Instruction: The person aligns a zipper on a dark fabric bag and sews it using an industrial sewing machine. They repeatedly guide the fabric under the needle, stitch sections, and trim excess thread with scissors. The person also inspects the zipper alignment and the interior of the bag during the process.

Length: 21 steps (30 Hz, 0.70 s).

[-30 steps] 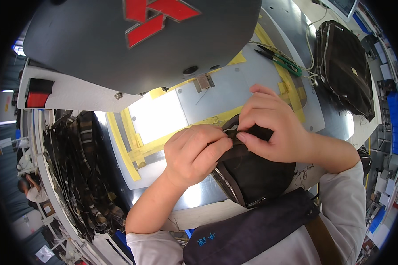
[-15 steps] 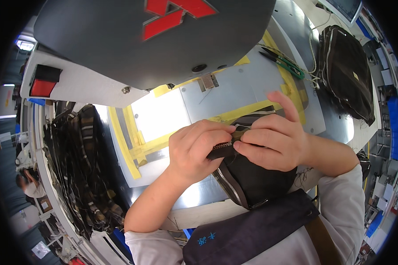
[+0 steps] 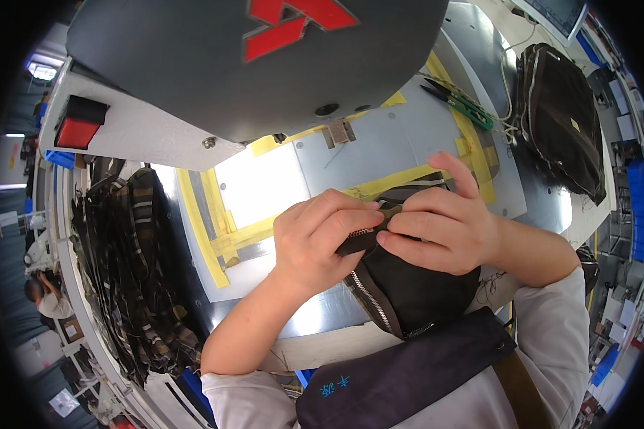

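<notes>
Bare counter point(image 3: 265, 182) lies open left of the hands; the machine head point(image 3: 250, 64) overhangs behind, scissors point(image 3: 461, 104) lie beyond.

The person wears a white long-sleeved top; the left sleeve point(image 3: 243, 390) is pushed up near the elbow, leaving the forearm bare, while the right sleeve point(image 3: 558, 336) reaches further down the arm. A dark navy strap point(image 3: 408, 372) with a small blue embroidered mark crosses the chest. Both the left hand point(image 3: 322, 239) and the right hand point(image 3: 444, 229) are bare, without gloves.
</notes>
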Available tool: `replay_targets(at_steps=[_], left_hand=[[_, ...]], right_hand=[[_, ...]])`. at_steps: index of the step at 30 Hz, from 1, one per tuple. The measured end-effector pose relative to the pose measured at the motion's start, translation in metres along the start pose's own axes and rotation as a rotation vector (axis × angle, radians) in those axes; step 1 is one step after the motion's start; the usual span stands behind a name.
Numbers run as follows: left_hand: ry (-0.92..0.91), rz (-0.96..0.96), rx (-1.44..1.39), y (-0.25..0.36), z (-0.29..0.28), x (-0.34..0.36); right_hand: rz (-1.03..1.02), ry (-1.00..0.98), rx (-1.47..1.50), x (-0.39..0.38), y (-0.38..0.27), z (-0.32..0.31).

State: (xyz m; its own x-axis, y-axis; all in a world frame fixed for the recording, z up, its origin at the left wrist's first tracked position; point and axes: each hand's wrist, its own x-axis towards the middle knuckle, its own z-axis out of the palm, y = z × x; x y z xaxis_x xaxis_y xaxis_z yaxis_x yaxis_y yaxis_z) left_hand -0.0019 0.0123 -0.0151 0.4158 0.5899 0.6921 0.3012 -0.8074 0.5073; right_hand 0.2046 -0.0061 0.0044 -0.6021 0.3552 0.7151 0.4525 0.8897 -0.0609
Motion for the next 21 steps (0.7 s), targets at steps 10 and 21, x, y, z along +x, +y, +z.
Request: replay_targets(at_steps=[10, 21], left_hand=[[0.018, 0.028, 0.027, 0.0007, -0.0015, -0.0009], [0.039, 0.005, 0.016, 0.0022, -0.0018, -0.0002]], right_hand=[[0.077, 0.028, 0.114, -0.0026, -0.0001, 0.0038], [0.108, 0.009, 0.087, -0.0028, -0.0002, 0.0047]])
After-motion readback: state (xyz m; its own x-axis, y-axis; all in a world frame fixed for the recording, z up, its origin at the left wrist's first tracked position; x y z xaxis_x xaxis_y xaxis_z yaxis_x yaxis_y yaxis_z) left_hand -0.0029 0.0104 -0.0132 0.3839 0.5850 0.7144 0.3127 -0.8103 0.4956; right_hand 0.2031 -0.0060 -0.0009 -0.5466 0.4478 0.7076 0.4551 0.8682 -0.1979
